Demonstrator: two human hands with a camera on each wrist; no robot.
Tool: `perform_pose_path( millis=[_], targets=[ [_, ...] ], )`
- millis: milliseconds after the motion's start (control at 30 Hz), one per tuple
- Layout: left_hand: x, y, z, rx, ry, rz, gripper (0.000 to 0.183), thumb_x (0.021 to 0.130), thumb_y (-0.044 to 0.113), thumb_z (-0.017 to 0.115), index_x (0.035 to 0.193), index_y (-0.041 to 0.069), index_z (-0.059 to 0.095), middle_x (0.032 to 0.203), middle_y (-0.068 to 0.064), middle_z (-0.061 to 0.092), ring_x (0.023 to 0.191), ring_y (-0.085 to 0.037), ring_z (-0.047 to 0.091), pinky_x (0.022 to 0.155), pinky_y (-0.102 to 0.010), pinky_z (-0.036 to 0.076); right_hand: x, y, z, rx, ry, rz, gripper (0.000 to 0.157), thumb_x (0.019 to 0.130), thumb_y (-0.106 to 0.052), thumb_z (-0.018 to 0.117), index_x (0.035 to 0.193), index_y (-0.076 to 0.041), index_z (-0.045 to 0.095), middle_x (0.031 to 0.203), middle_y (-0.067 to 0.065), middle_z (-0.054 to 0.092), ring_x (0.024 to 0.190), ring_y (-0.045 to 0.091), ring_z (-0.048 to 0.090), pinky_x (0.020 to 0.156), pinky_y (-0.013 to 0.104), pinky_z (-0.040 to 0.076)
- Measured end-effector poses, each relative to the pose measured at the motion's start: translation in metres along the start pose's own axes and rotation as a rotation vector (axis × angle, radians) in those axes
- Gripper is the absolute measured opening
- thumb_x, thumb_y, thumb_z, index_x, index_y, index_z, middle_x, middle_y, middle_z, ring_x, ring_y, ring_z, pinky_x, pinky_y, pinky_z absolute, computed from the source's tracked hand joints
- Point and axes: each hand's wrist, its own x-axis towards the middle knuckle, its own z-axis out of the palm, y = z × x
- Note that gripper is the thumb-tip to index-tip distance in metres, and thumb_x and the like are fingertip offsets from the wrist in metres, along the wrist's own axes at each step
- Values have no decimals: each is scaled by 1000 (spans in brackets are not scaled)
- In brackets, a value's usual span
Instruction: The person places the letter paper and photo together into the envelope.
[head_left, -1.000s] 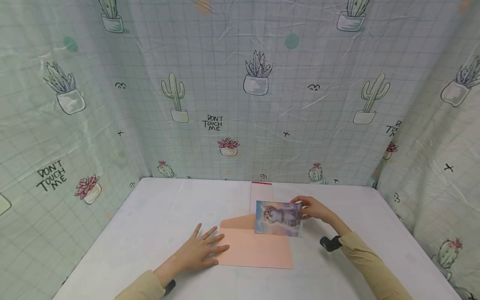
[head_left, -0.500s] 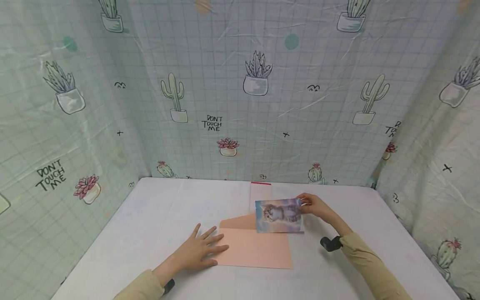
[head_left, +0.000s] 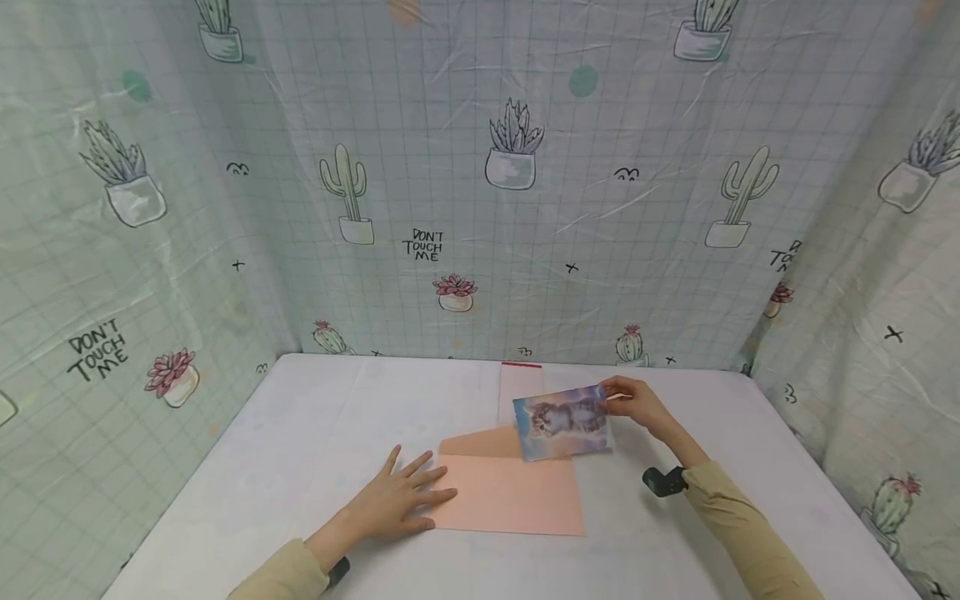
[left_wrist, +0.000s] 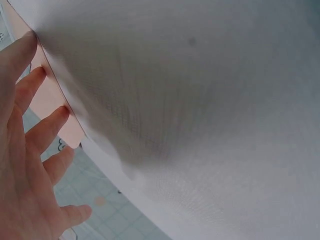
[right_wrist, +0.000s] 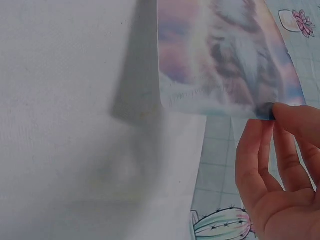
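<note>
A peach envelope (head_left: 510,500) lies on the white table, its flap (head_left: 480,443) spread open toward the back. My left hand (head_left: 401,502) rests with spread, straight fingers on the envelope's left end; in the left wrist view its fingertips (left_wrist: 62,112) press along the edge. My right hand (head_left: 637,407) pinches a kitten picture card (head_left: 566,423) by its far right corner between thumb and fingers. The card is tilted above the envelope's upper right part and hides some of the flap. In the right wrist view the card (right_wrist: 225,65) casts a shadow on the table.
Behind the card lies a clear plastic sleeve (head_left: 521,385) with a red strip at its far end, partly covered by the card. A cactus-print curtain (head_left: 465,208) encloses the white table (head_left: 360,400) at the back and sides.
My right hand has raised its end of the kitten card and shifted it slightly back and right, so the card now slants. The left hand and envelope stay put.
</note>
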Motion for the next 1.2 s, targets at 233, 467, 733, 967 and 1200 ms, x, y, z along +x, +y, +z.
perform_pose_path(
  millis=[233, 467, 733, 967, 1200],
  targets=[
    [0, -1, -2, 14, -4, -2, 47, 85, 49, 48, 129, 32, 46, 136, -3, 46, 129, -33, 36, 94, -68, 25, 6, -8, 0, -86, 108, -30, 32, 83, -7, 60, 112, 5, 54, 103, 29, 58, 83, 26, 65, 67, 35, 55],
    [2, -1, -2, 32, 1, 4, 48, 84, 51, 48, 128, 32, 48, 137, -5, 45, 129, -32, 35, 94, -67, 26, 12, -16, 5, -155, 194, -97, 36, 84, -8, 60, 119, -3, 52, 102, 28, 61, 80, 33, 65, 63, 33, 55],
    [4, -1, -2, 35, 4, 11, 49, 83, 51, 48, 128, 31, 48, 137, -5, 44, 130, -33, 35, 94, -66, 27, 17, -13, 11, -167, 141, -155, 31, 86, -4, 56, 117, -2, 54, 102, 27, 61, 79, 29, 65, 59, 29, 54],
    [1, 0, 0, 8, 28, 20, 48, 83, 50, 50, 127, 28, 49, 135, -8, 46, 127, -35, 37, 92, -67, 28, 18, -6, 21, -160, 85, -111, 28, 85, -6, 58, 113, -3, 56, 99, 26, 62, 75, 19, 65, 58, 29, 54],
    [-1, 3, 0, -8, 27, 3, 49, 83, 50, 50, 128, 30, 48, 137, -9, 44, 128, -35, 35, 93, -67, 26, 17, -12, 33, -85, 34, -103, 28, 84, -3, 57, 112, 1, 54, 99, 29, 60, 75, 26, 65, 58, 35, 55]
  ],
)
